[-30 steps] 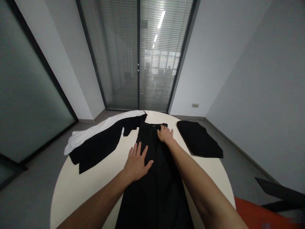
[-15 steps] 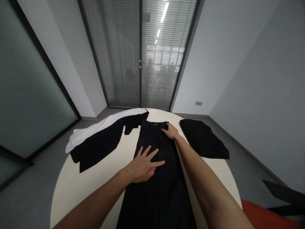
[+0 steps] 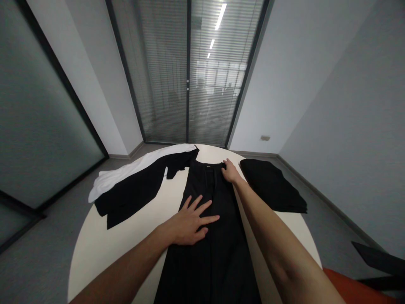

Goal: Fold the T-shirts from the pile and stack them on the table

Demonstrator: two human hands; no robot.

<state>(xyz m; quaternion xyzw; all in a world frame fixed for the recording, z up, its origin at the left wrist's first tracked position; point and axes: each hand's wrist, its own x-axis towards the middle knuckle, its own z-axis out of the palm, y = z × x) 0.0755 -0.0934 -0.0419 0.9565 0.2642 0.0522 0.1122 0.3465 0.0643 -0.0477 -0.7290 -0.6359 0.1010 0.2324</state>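
Note:
Black trousers lie flat along the middle of the table, waistband at the far end and a drawstring at its front. My left hand rests palm down on them below the waistband, fingers spread. At the right corner of the waistband is my right hand, its thumb and fingers closed around the fabric edge; part of the fingertips is hidden. To the left lie a black garment with a short sleeve and a white garment beside it. On the right sits a folded black garment.
The round white table carries all the clothes. An orange-red chair seat with a black armrest stands at the lower right. Beyond the table are a glass partition with blinds and plain walls.
My right hand has shifted slightly right, out to the corner of the waistband. My left hand stays spread on the trousers, its thumb now stretched out more. The camera view has moved slightly.

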